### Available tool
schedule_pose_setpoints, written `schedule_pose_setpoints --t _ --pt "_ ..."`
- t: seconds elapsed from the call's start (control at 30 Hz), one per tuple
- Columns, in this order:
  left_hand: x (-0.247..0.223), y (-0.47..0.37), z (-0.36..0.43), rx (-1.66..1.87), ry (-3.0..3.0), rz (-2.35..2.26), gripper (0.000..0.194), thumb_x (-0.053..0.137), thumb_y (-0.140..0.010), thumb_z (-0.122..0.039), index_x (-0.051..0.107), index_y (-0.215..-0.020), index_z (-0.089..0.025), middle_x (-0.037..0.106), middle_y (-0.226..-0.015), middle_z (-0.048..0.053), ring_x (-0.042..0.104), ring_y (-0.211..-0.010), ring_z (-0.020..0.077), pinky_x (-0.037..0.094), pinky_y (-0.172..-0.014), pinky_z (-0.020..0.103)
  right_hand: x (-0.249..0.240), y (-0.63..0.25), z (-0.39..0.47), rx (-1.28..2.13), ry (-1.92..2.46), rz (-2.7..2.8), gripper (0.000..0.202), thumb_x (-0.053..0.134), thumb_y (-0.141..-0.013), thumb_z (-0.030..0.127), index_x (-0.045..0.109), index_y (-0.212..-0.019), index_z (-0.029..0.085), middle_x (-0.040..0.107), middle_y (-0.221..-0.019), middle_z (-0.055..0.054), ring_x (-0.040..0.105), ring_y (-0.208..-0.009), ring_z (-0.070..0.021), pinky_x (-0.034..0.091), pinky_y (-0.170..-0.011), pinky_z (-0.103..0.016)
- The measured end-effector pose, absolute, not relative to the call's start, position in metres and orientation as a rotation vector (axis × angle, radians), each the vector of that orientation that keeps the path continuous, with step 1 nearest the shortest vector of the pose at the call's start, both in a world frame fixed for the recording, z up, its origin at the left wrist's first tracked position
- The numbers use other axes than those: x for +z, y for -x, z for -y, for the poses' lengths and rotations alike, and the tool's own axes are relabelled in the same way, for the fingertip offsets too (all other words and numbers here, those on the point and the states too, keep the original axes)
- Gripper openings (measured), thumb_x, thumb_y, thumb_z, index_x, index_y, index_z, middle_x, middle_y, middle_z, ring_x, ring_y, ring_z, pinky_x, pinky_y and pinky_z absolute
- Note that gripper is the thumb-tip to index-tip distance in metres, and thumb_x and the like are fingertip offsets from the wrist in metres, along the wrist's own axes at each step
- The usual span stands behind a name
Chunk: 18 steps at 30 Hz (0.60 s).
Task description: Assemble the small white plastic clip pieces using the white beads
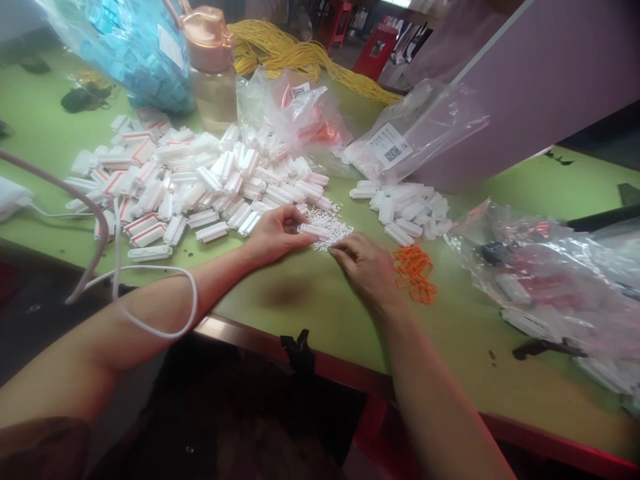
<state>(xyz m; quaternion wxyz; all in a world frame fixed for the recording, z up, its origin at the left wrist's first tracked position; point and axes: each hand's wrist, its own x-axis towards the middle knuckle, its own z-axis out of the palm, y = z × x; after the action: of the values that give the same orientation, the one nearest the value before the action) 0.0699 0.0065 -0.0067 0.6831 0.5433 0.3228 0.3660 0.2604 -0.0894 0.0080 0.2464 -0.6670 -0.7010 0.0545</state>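
A casing (315, 232) lies in your left fingers (291, 215), with your right fingers (349, 247) just to its right and the bits (336, 230) just beyond, on the counter (340, 327). The main pile (200, 180) stretches left of and beyond your left fingers, the bottle (213, 83) behind it. Right of your right fingers lie the loops (416, 270); beyond them, the side pile (407, 207), with a bag (430, 130) behind it.

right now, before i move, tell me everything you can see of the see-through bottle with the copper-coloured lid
The see-through bottle stands upright on the green table, behind the heap of white plastic pieces, which hides its base. Its body looks like faintly tinted plastic; the shiny copper-coloured lid has a raised spout cover. On its left, the clear bag of light-blue pieces sits right against it. Neither hand touches it. Whether it holds liquid, I can't tell.
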Motion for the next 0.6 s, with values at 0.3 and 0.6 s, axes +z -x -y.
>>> schedule_pose_setpoints --t 0.3,0.6 --pt "-0.001 -0.07 -0.003 0.738 -1.37 -0.707 0.035 0.081 -0.059 -0.028 0.056 -0.079 -0.014 0.062 -0.069 -0.002 0.056 -0.061 0.0071 0.042 -0.057 0.02 0.02 -0.246 0.089 0.135 1.548 1.666 0.018 0.055 -0.091 0.035 0.06 -0.079 0.023 0.062 -0.082 -0.003 0.055 -0.074 -0.0163 0.044 -0.067 -0.032" --pt "0.007 -0.069 0.002 0.689 -1.409 -0.676 0.032 0.08 -0.059 -0.028 0.058 -0.076 -0.014 0.055 -0.061 -0.004 0.047 -0.056 0.0054 0.037 -0.053 0.02 0.015 -0.237 0.087 0.052 1.563 1.738 0.019 0.056 -0.091 0.036 0.067 -0.083 0.023 0.063 -0.087 -0.006 0.06 -0.082 -0.0183 0.047 -0.069 -0.032"
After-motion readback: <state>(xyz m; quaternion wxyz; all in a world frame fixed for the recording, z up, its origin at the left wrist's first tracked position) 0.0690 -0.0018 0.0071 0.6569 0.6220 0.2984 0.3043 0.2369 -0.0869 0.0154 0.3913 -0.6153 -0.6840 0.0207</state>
